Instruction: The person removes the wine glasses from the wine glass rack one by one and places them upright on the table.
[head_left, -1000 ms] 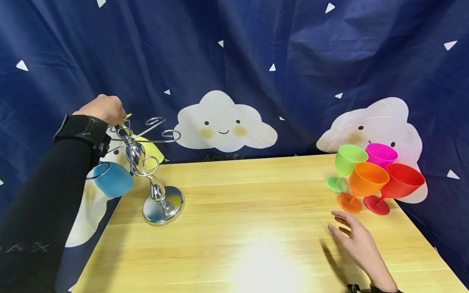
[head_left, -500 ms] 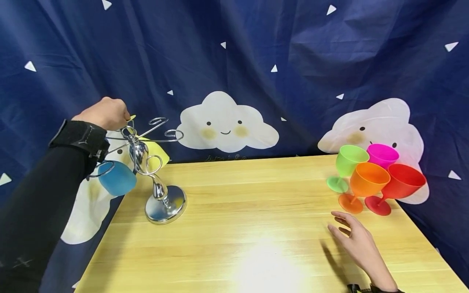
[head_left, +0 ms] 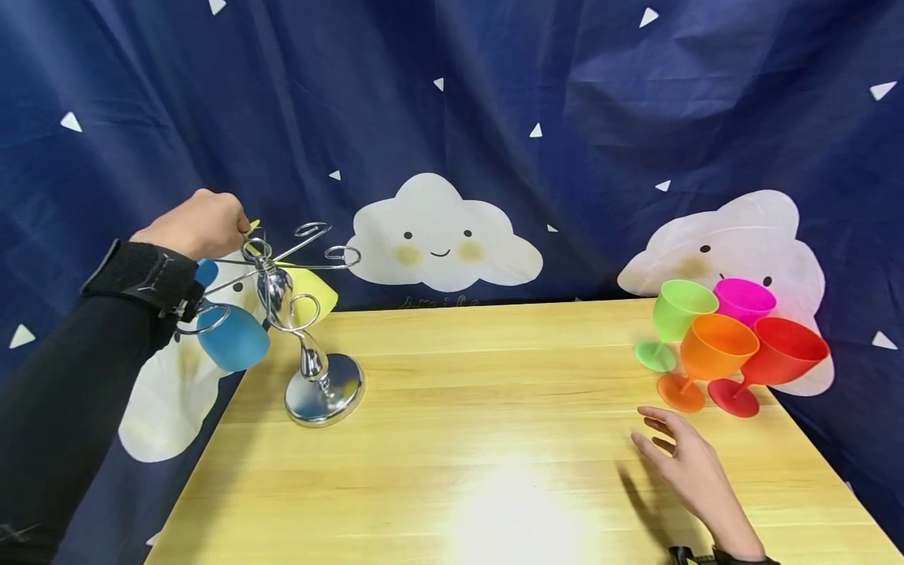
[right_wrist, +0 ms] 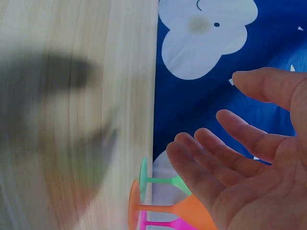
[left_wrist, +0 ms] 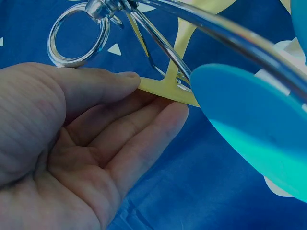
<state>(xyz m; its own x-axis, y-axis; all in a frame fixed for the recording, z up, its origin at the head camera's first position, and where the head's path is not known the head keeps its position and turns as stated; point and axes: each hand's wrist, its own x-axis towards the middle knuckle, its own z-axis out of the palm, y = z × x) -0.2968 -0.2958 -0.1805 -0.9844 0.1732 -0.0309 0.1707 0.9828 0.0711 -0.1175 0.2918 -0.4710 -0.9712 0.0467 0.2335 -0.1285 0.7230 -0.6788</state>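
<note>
My left hand (head_left: pixel 198 224) pinches the round foot of a yellow goblet (head_left: pixel 307 290), which hangs upside down on a chrome stemware rack (head_left: pixel 325 390). In the left wrist view the thumb lies on the near edge of the yellow foot (left_wrist: pixel 165 90), with fingers beneath it. A blue goblet (head_left: pixel 235 337) hangs bowl down from a neighbouring loop; its foot (left_wrist: pixel 249 124) shows large beside the fingers. My right hand (head_left: pixel 688 467) hovers over the table with fingers loosely spread and holding nothing, nearest to the orange goblet (head_left: pixel 713 349).
Green (head_left: pixel 681 310), magenta (head_left: pixel 745 300) and red (head_left: pixel 784 351) goblets stand upright with the orange one at the right rear of the wooden table (head_left: pixel 480 377). Several rack arms end in bare loops (head_left: pixel 344 255). A dark blue curtain (head_left: pixel 494 118) with clouds hangs behind.
The head view has shifted slightly, so the scene sits a little further right. My left wrist has moved slightly left, exposing the blue foot behind it; its grip remains. The right hand stays still.
</note>
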